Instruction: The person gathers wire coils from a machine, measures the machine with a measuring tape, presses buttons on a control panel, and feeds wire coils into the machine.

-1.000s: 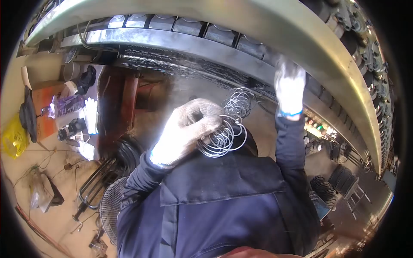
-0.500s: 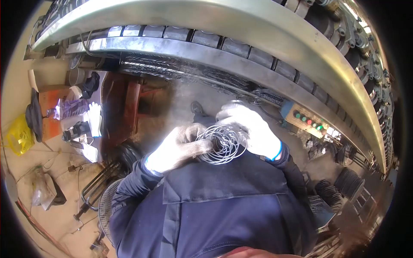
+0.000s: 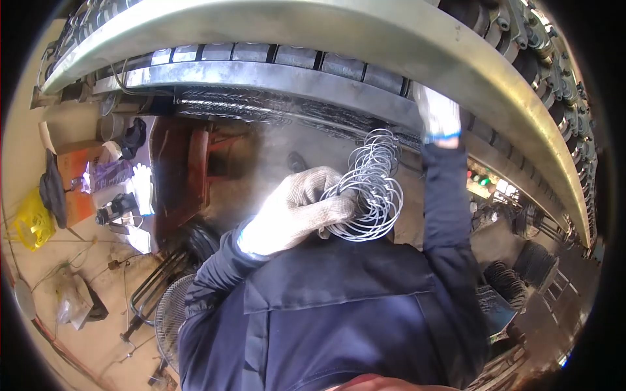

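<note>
My left hand [image 3: 301, 205], in a knitted work glove, is closed around one side of a loose wire coil [image 3: 368, 212]. The loops hang over my apron [image 3: 332, 277] and trail away toward the machine in a looser spiral. My right hand [image 3: 437, 112], gloved with a blue cuff, is raised to the machine's lower rail [image 3: 261, 73]. Its fingers are blurred and partly hidden by the curved metal beam [image 3: 313, 26], so what they touch does not show.
Behind the right sleeve is a control panel [image 3: 481, 186] with coloured buttons. At left stand a brown table [image 3: 173, 182], a yellow bag [image 3: 32, 221] and a wire-guard fan [image 3: 171, 319]. Wire coils [image 3: 505, 287] are stacked at right.
My right hand has left the coil and reached up and right to the machine. The coil has stretched out into a longer spiral, still in my left hand, which has shifted slightly right.
</note>
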Action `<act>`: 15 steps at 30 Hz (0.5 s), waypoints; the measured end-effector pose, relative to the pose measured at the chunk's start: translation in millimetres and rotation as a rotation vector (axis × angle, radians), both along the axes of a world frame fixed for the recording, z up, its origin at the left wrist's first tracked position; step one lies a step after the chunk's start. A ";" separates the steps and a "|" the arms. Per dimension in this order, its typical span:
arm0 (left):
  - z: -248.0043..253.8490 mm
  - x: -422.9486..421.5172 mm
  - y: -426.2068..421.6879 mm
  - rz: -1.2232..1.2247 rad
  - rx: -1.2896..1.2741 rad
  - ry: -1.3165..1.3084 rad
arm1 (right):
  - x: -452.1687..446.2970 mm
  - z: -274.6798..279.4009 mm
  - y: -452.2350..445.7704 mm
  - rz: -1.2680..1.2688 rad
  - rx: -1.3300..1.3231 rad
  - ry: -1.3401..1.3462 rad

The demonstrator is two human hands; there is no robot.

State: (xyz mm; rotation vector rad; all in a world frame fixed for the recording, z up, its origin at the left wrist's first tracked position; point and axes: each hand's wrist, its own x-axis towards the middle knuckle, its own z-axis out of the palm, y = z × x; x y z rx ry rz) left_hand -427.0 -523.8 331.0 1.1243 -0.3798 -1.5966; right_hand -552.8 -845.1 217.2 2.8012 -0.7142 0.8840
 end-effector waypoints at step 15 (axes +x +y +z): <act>-1.5 -32.7 -39.9 -0.022 -0.080 -0.126 | -69.4 -2.1 -1.8 -0.200 -0.234 0.177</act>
